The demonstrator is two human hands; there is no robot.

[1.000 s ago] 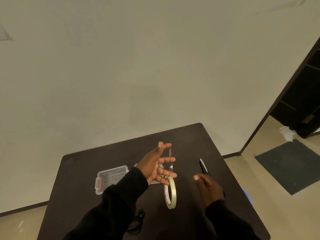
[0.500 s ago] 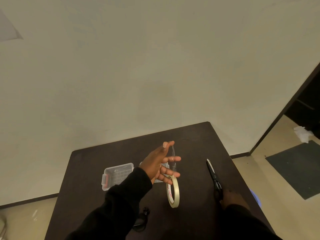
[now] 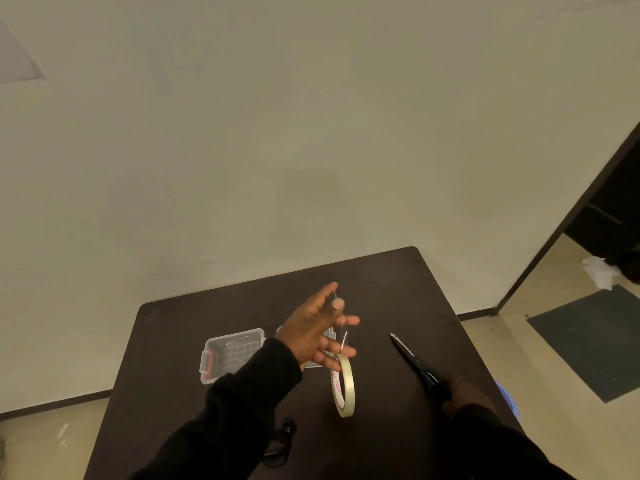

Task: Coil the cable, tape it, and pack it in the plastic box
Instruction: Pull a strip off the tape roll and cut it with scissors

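Fingers of the left hand [image 3: 313,332] are spread, palm up, raised above the counter [image 3: 374,271]; a clear strip of tape runs from thumb and forefinger down past the other fingers to the tape roll [image 3: 342,385], which hangs on edge just below the little finger. Grip there looks like a light thumb-forefinger pinch on the strip end, rest of the hand loose. Right hand [image 3: 464,396] sits low at the counter's right side, knuckles up, fingers curled over the handles of the black scissors [image 3: 414,358]; blades lie closed on the counter, tip pointing away and to the left. Behind the left hand is the clear plastic box [image 3: 228,355] w/ a red latch on its left end, lid off; a 2nd clear piece shows partly behind the fingers, prob. the lid, can't tell for sure. Black cable [image 3: 282,441] lies bunched near the front edge, just right of the left sleeve, well apart from the box.
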